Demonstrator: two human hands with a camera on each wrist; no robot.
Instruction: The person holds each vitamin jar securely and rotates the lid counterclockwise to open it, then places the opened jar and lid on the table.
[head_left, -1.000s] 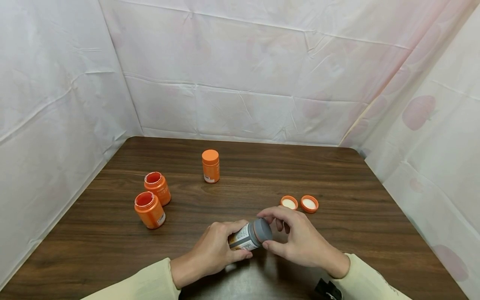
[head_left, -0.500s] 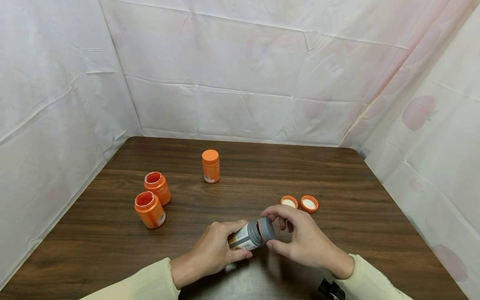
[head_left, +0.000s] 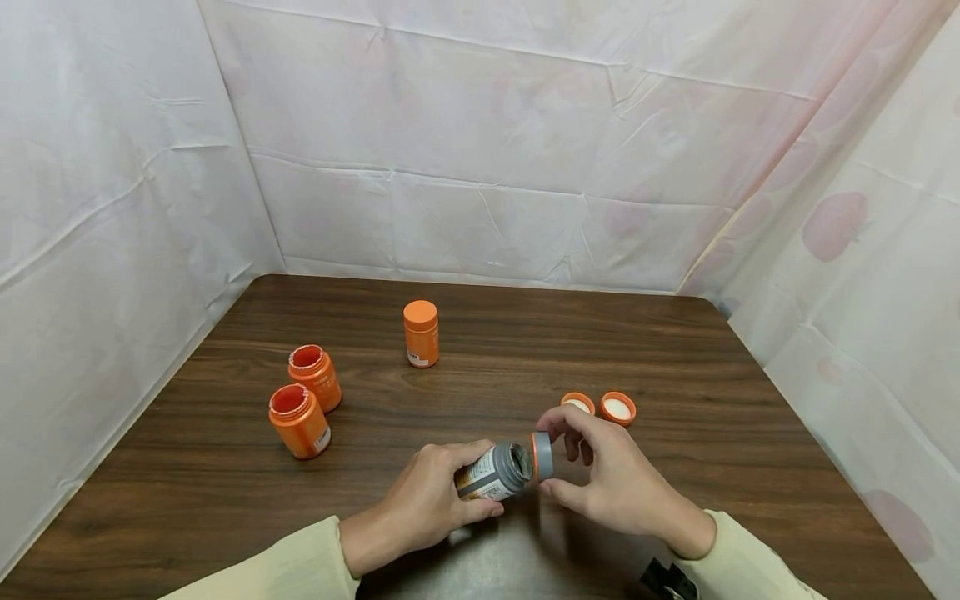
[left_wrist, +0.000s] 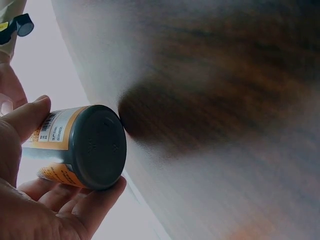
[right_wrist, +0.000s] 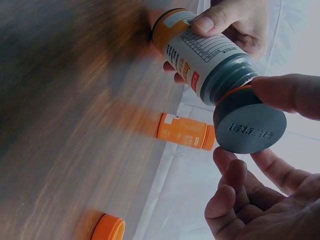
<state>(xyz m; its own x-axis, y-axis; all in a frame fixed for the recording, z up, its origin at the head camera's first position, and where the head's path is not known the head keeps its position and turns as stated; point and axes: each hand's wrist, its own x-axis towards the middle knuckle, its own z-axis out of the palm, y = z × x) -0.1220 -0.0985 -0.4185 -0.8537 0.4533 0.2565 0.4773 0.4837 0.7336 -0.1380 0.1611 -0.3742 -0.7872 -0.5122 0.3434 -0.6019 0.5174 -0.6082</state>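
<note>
My left hand (head_left: 429,498) grips a grey pill bottle (head_left: 491,473) with a white and orange label, tilted with its mouth to the right. The right wrist view shows the threaded neck of this bottle (right_wrist: 227,75). Between thumb and fingers my right hand (head_left: 611,475) pinches the grey cap (head_left: 543,456), which has an orange inner rim and stands just off the mouth. Embossed lettering shows on the cap's top (right_wrist: 250,127) in the right wrist view. The bottle's dark base (left_wrist: 99,147) faces the left wrist camera, its lower edge close to the table.
Two uncapped orange bottles (head_left: 300,421) stand at the left of the wooden table (head_left: 480,333). A capped orange bottle (head_left: 422,333) stands farther back. Two orange caps (head_left: 618,407) lie upside down beyond my right hand. White curtains surround the table.
The grey cap has come off the bottle and moved slightly right with my right hand, exposing the bottle's mouth. My left hand and the bottle have stayed in place.
</note>
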